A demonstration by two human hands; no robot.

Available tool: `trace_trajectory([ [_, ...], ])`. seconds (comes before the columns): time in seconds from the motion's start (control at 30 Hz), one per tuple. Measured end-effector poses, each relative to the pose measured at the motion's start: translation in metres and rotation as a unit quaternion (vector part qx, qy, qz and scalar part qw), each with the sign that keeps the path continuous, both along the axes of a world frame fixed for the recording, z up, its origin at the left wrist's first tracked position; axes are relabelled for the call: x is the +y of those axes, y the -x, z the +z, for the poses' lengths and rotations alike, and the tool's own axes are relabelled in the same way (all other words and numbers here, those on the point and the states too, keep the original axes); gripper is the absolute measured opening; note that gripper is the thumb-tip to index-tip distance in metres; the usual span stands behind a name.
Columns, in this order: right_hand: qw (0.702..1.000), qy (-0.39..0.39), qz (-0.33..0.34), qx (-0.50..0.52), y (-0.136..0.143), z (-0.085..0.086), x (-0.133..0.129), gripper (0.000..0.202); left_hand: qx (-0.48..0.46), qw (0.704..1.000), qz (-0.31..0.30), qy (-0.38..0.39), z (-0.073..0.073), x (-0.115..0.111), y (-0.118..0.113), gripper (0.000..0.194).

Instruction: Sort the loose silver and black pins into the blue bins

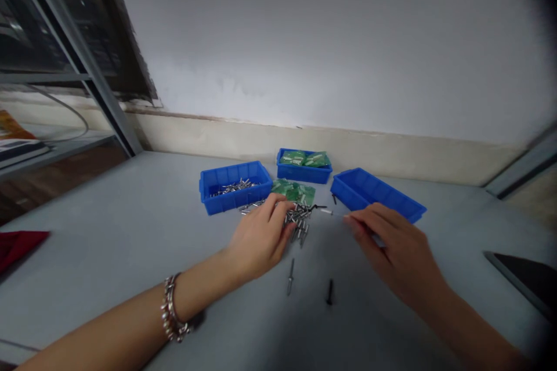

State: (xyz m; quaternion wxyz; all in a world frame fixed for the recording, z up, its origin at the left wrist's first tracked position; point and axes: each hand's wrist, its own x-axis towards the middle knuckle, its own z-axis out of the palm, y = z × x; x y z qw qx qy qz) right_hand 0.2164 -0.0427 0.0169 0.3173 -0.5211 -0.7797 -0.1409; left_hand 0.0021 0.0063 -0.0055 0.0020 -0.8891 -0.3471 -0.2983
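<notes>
My left hand (pixel 263 236) rests on the left side of a pile of silver rivets (pixel 300 217), its fingers curved and apart; whether it touches any rivet is unclear. My right hand (pixel 391 243) pinches a silver rivet (pixel 326 211) by its thin end, right of the pile. One silver rivet (pixel 290 277) and a black rivet (pixel 329 291) lie separately on the table in front. Behind the pile is a green-printed plastic bag (pixel 293 191). The left blue bin (pixel 232 200) holds silver rivets. The right blue bin (pixel 369 191) shows no contents.
A middle blue bin (pixel 304 174) with green bags stands near the wall (pixel 331 69). A dark flat device (pixel 522 278) lies at the right edge of the grey table (pixel 130 243). Something red (pixel 20 246) is at far left. Small black pieces lie near the pile.
</notes>
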Motion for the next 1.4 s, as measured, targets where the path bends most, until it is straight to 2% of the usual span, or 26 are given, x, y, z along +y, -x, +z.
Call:
trace_trajectory([
  [0.17, 0.983, -0.076, -0.151, -0.077, -0.016, 0.008, 0.002, 0.032, 0.117, 0.982, 0.132, -0.070, -0.002, 0.006, 0.003, 0.022],
  [0.27, 0.958, -0.097, -0.241, -0.121, -0.024, 0.010, 0.001, 0.035, 0.166, 0.966, 0.180, -0.082, -0.001, 0.009, 0.008, 0.019],
  [0.43, 0.935, -0.049, -0.320, -0.146, -0.038, 0.010, 0.005, 0.030, 0.185, 0.955, 0.220, -0.080, 0.005, 0.009, 0.013, 0.015],
  [0.7, 0.920, 0.039, -0.361, -0.147, -0.035, 0.008, 0.008, 0.025, 0.137, 0.973, 0.177, -0.045, 0.002, 0.012, 0.023, 0.005],
  [0.83, 0.922, 0.073, -0.346, -0.157, -0.036, 0.005, 0.010, 0.025, 0.160, 0.970, 0.182, -0.038, -0.002, 0.013, 0.024, 0.008],
  [0.93, 0.926, 0.068, -0.331, -0.169, -0.039, 0.000, 0.012, 0.024, 0.189, 0.962, 0.194, -0.037, -0.004, 0.012, 0.024, 0.010],
  [1.1, 0.928, 0.034, -0.323, -0.184, -0.041, -0.006, 0.012, 0.023, 0.181, 0.965, 0.184, -0.040, -0.006, 0.012, 0.026, 0.011],
  [1.2, 0.927, 0.052, -0.327, -0.176, -0.041, -0.005, 0.011, 0.019, 0.188, 0.965, 0.181, -0.033, -0.004, 0.013, 0.024, 0.010],
  [1.3, 0.921, 0.092, -0.339, -0.167, -0.040, -0.002, 0.011, 0.016, 0.232, 0.952, 0.197, 0.003, 0.003, 0.012, 0.020, 0.012],
  [1.4, 0.913, 0.123, -0.355, -0.160, -0.037, 0.002, 0.011, 0.015, 0.297, 0.926, 0.226, 0.054, 0.010, 0.012, 0.016, 0.021],
])
